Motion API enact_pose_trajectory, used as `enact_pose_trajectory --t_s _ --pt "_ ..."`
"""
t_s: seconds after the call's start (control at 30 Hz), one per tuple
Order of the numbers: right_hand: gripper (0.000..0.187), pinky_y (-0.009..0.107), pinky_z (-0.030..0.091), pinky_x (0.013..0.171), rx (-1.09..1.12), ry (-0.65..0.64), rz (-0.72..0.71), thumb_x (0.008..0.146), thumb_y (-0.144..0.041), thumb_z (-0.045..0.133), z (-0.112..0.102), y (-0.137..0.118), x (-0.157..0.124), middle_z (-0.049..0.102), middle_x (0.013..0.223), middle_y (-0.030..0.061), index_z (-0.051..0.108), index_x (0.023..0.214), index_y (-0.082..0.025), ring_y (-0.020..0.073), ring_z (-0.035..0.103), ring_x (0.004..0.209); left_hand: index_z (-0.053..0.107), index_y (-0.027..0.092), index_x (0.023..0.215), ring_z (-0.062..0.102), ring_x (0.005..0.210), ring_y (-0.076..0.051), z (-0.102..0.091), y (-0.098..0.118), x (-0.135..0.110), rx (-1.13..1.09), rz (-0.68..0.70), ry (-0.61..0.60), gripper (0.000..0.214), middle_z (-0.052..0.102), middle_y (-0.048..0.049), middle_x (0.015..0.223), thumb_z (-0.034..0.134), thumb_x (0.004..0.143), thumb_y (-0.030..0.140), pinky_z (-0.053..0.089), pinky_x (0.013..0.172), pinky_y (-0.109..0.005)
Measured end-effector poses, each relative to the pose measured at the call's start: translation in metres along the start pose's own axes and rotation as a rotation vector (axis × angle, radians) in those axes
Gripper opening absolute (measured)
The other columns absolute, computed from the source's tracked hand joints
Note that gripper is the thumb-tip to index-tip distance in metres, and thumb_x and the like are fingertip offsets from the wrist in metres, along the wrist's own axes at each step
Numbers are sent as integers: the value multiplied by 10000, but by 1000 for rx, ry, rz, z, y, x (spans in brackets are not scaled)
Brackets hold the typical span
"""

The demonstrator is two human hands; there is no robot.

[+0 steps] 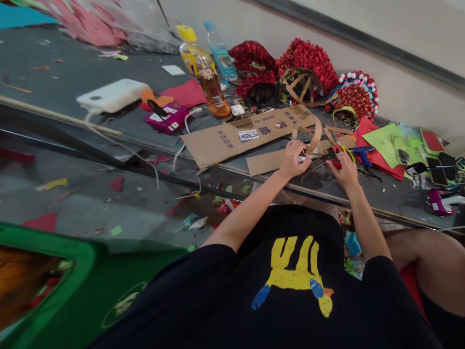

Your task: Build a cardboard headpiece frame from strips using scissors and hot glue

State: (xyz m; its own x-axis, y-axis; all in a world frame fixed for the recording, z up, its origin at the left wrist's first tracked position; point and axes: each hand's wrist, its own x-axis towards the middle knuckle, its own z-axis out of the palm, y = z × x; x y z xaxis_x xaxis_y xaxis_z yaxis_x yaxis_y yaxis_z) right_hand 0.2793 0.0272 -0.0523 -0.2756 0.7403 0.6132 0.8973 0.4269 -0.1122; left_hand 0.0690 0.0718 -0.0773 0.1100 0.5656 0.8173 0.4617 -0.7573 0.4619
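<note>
My left hand (295, 160) is closed at the end of a curved cardboard strip (317, 132), and a small dark and white thing shows by its fingertips. To its right, my right hand (347, 170) has its fingers closed on the handles of yellow-and-black scissors (345, 150). Something red (336, 164) shows beneath that thumb; its kind is unclear. Just right of the scissors lies a blue glue gun (363, 156). A long printed cardboard piece (232, 138) lies on the desk beyond my left hand, with a smaller cardboard piece (263, 163) closer to me.
Red ruffled headpieces (308, 63) line the wall beside a tea bottle (212, 89) and a water bottle (221, 55). A white power bank (116, 94) and purple device (167, 118) lie left. Coloured sheets (387, 143) lie right. A green bin (123, 271) stands below left.
</note>
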Motion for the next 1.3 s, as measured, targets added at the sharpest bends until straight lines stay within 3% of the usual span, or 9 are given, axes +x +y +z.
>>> enact_pose_trajectory --t_s 0.17,0.37,0.57,0.7,0.83,1.07,1.3 --pt "545 338 492 637 47 -15 132 901 -659 276 -1 -7 1 688 816 96 566 1023 -214 258 667 778 461 217 769 520 695 -203 0 1 0 4 3 4 95 536 -32 680 458 755 312 447 805 -414" --pt "596 351 493 695 169 -57 150 965 -529 101 -6 -21 5 676 807 93 596 988 -197 223 653 750 475 214 788 540 726 -210 2 -1 -1 -6 16 23 88 559 -33 701 475 757 296 440 825 -409" --pt "434 356 535 614 526 -29 312 930 -579 316 6 -24 4 650 735 47 544 1007 -218 199 658 652 492 217 801 555 780 -232 3 -3 -2 -17 -30 -1 116 591 -54 742 475 750 320 440 866 -446" --pt "468 324 512 485 702 -58 393 868 -631 438 13 -22 5 688 798 52 489 1101 -229 179 644 542 478 220 787 543 755 -230 2 -2 -1 -11 -48 -4 99 558 -42 697 471 735 304 441 847 -447" --pt "532 335 510 507 604 -32 354 889 -642 360 13 -18 9 688 805 64 450 1207 -224 187 640 566 458 219 766 523 703 -216 1 -1 0 -11 -28 -15 106 530 -34 673 469 752 323 443 814 -436" --pt "620 351 533 622 510 68 374 956 -554 98 4 -27 14 631 804 81 547 1169 -182 184 607 661 456 217 755 522 713 -206 1 -2 0 4 -31 -5 131 536 -31 685 460 780 346 435 820 -426" --pt "543 429 521 864 400 13 265 934 -576 295 -2 -32 15 626 1120 127 513 1276 -215 233 615 965 473 214 784 528 725 -212 1 -2 -1 15 -19 38 132 543 -35 692 457 791 345 432 804 -412"
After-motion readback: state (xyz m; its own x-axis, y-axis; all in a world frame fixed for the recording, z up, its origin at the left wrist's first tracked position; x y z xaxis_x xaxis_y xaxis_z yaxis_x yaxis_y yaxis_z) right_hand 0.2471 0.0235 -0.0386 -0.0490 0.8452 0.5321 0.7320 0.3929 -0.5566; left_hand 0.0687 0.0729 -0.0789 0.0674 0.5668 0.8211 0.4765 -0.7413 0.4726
